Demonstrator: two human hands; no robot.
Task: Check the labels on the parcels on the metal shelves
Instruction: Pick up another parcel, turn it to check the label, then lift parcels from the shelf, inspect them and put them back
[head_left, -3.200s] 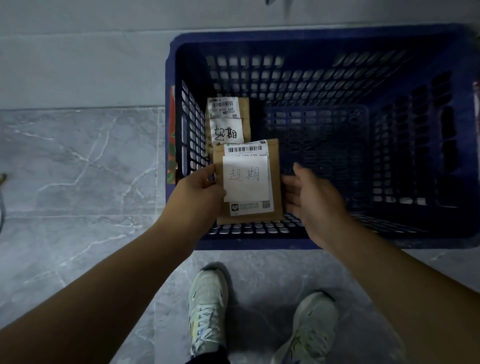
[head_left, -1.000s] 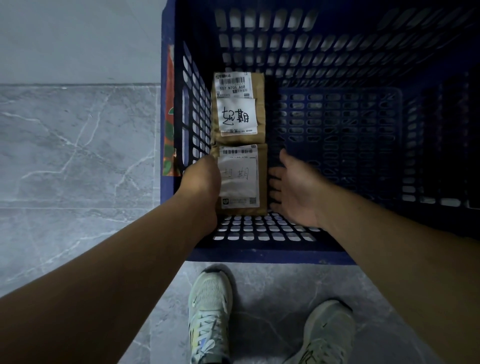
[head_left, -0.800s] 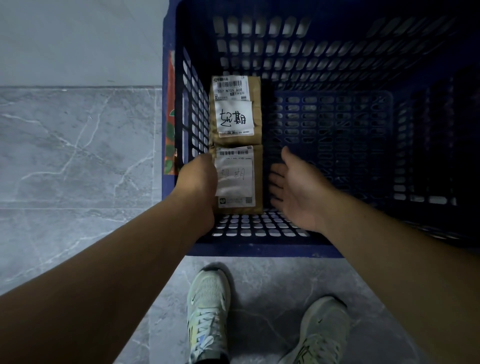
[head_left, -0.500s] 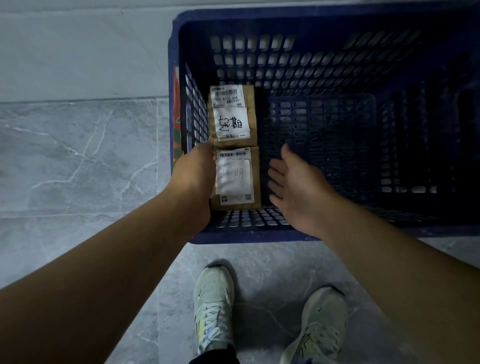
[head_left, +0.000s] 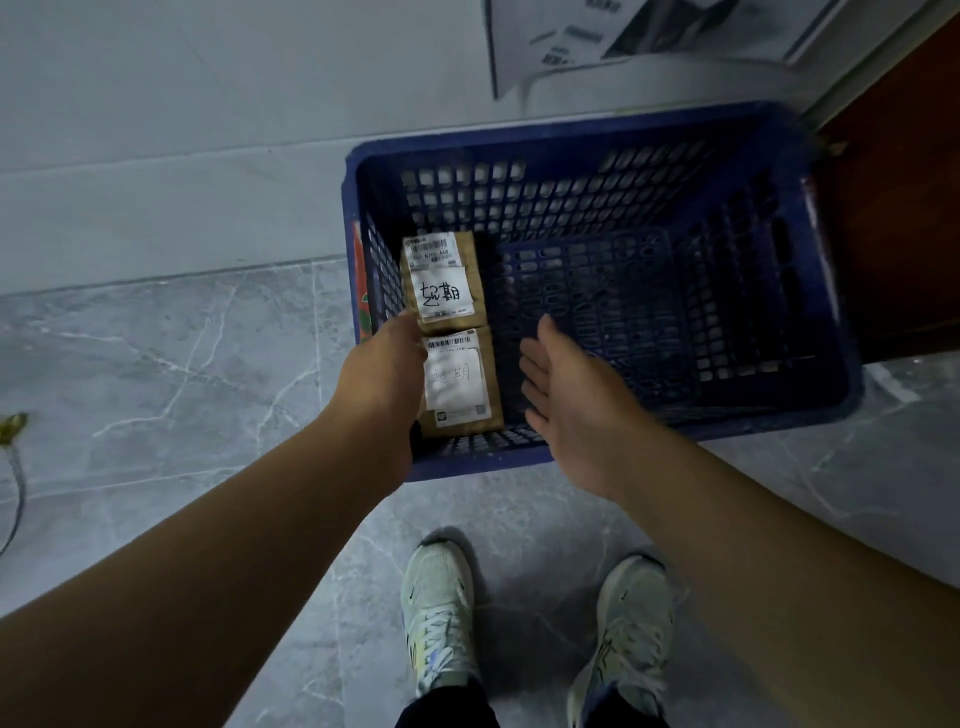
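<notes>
The left grip (head_left: 384, 379) sits at the centre of the frame with its back to the camera, lying over the left edge of the near parcel (head_left: 470, 410). Its fingers are tucked out of sight beneath it, so I cannot tell whether it is grasping the parcel or only resting against it. The right grip (head_left: 569, 395) is released, palm turned left and fingers loosely spread. It hangs just right of the same parcel and apart from it.

The step in hand looks like setting a checked parcel down in the blue plastic crate (head_left: 571, 136). To do it well, the parcel should lie flat with its white label (head_left: 457, 382) facing up and readable, square against the crate's left wall. The left fingers should slide out sideways without dragging it askew. The right grip is well placed to steady the free right edge if the parcel shifts.

The near parcel lies in the lower left corner of the crate floor, directly right of the left grip. The far parcel (head_left: 445, 283) lies just above it in the frame, their short ends touching or nearly so, its handwritten label also face up. The rest of the crate floor shows only bare lattice. The crate stands on a grey marbled floor (head_left: 182, 364), with pale shoes (head_left: 439, 608) below and printed sheets (head_left: 623, 36) at the upper right.
</notes>
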